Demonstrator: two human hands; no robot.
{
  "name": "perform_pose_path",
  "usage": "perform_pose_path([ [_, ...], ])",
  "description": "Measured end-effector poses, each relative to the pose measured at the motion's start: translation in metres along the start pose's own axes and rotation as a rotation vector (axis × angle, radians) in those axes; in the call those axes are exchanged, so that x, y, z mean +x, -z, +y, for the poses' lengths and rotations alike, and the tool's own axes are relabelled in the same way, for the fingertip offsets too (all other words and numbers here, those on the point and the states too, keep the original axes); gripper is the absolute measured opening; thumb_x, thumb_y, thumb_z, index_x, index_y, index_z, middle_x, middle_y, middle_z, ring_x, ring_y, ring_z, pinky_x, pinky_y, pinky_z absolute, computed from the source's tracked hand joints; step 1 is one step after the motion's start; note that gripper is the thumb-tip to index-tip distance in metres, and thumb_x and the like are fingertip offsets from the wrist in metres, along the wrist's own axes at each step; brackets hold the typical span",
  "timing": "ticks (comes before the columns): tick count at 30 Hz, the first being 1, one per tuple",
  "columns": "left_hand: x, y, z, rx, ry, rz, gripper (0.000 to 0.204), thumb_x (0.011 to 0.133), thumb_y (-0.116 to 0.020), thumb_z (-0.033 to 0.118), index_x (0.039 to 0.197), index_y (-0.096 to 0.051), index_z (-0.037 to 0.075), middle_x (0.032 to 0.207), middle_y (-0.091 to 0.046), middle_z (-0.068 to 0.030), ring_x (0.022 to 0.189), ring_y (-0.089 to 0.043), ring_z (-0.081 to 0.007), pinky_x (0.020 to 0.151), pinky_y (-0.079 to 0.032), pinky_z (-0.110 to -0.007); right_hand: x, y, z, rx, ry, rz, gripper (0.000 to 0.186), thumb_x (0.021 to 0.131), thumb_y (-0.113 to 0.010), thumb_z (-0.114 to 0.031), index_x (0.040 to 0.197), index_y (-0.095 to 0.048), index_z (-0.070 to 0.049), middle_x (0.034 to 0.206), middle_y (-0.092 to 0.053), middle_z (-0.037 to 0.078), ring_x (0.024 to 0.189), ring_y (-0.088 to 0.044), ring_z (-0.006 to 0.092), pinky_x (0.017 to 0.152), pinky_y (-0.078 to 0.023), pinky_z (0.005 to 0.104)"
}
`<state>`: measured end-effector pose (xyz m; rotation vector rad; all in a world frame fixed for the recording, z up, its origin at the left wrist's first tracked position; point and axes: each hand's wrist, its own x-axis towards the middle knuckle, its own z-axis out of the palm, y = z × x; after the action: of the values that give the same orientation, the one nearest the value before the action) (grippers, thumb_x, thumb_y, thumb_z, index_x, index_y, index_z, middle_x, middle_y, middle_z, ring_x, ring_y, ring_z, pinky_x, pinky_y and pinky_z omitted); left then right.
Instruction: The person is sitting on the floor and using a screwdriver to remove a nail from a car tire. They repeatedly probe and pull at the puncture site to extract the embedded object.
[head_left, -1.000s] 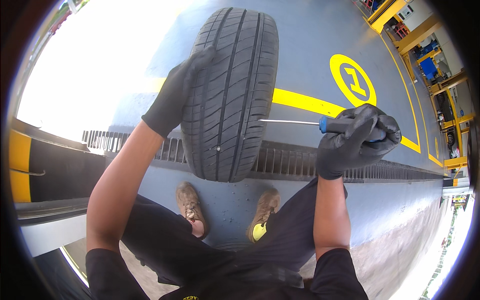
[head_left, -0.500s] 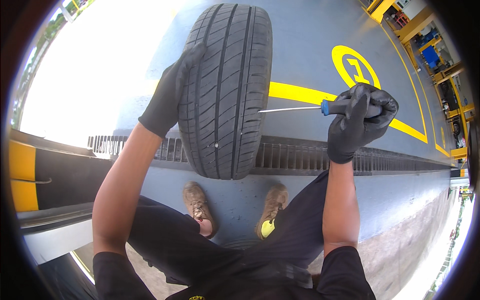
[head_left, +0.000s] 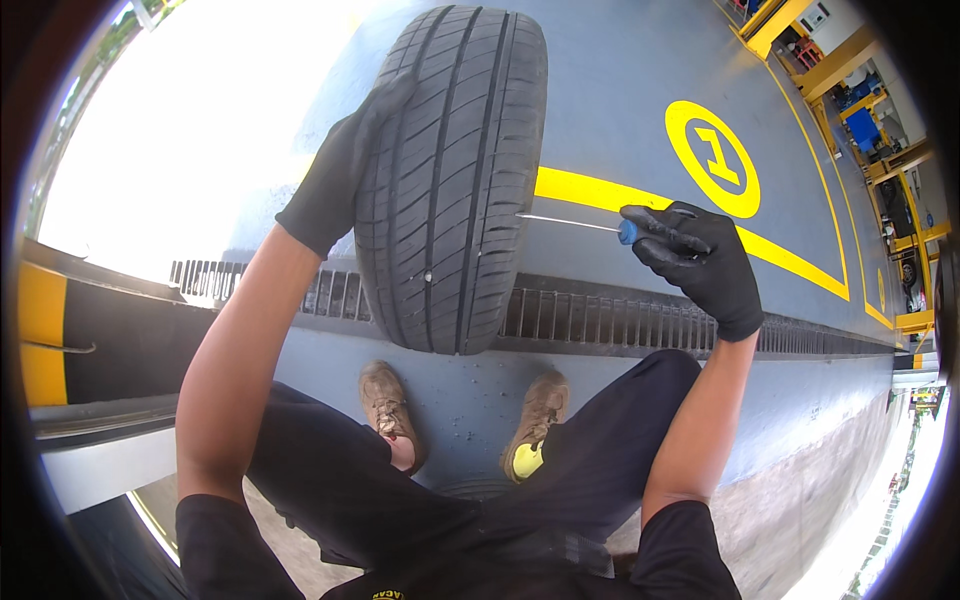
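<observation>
A black tire (head_left: 450, 180) stands upright on its tread in front of me, its grooved face toward me. Small pale bits, perhaps stones, sit in its grooves. My left hand (head_left: 345, 165), in a black glove, is closed against the tire's left edge and steadies it. In my gloved right hand (head_left: 700, 255) is a screwdriver (head_left: 626, 231) with a blue-collared handle, mostly hidden by the fingers. Its thin metal shaft points left, and the tip meets the tread near the tire's right edge.
Behind my shoes (head_left: 535, 415) and under the tire runs a drain grate (head_left: 600, 318) across the grey floor. Yellow lines and a ringed yellow marking (head_left: 712, 158) lie to the right. A yellow and black barrier (head_left: 45, 340) stands at left. Shop equipment (head_left: 865, 130) fills the far right.
My right hand has turned about the screwdriver, from knuckles up around the handle to fingers gripping it from the right, with the wrist lower and farther right. The tip stays at the tread.
</observation>
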<state>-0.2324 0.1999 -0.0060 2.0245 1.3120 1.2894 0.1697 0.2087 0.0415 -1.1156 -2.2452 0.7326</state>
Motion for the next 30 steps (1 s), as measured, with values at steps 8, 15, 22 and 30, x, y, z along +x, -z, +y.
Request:
perform_pose_path([
  [8, 0.004, -0.002, 0.000, -0.004, -0.019, -0.001, 0.043, 0.112, -0.039, 0.030, 0.152, -0.049, 0.016, 0.149, -0.055, -0.0153, 0.134, -0.056, -0.0286, 0.114, -0.045, -0.037, -0.002, -0.003, 0.005, 0.034, -0.028, -0.014, 0.023, 0.084, -0.083, -0.010, 0.102, -0.074, 0.001, 0.084, -0.074, 0.008, 0.074, -0.068, 0.0108, 0.069, -0.054, 0.0272],
  [15, 0.008, -0.003, 0.026, -0.402, 0.343, 0.059, 0.058, 0.108, -0.044, 0.049, 0.150, -0.050, 0.010, 0.141, -0.059, -0.0166, 0.128, -0.060, -0.0253, 0.107, -0.050, -0.035, -0.004, -0.018, 0.013, 0.235, -0.148, -0.056, 0.034, 0.088, -0.073, -0.004, 0.122, -0.075, -0.003, 0.082, -0.066, 0.000, 0.070, -0.050, 0.0087, 0.067, -0.045, 0.0280],
  [22, 0.008, -0.005, 0.034, -0.447, 0.451, 0.116, 0.059, 0.108, -0.045, 0.050, 0.151, -0.051, 0.011, 0.139, -0.061, -0.0146, 0.126, -0.061, -0.0222, 0.106, -0.051, -0.035, -0.001, -0.022, 0.012, 0.297, -0.247, -0.107, 0.028, 0.091, -0.071, -0.012, 0.116, -0.077, -0.003, 0.074, -0.063, -0.001, 0.065, -0.045, 0.0063, 0.060, -0.037, 0.0257],
  [30, 0.005, -0.002, 0.010, -0.321, 0.320, 0.061, 0.061, 0.107, -0.045, 0.053, 0.152, -0.049, 0.011, 0.141, -0.060, -0.0142, 0.128, -0.059, -0.0206, 0.110, -0.047, -0.034, 0.005, -0.016, 0.009, 0.633, -0.453, -0.314, 0.039, 0.097, -0.069, -0.035, 0.113, -0.075, -0.001, 0.070, -0.060, 0.000, 0.058, -0.050, 0.0080, 0.054, -0.042, 0.0265],
])
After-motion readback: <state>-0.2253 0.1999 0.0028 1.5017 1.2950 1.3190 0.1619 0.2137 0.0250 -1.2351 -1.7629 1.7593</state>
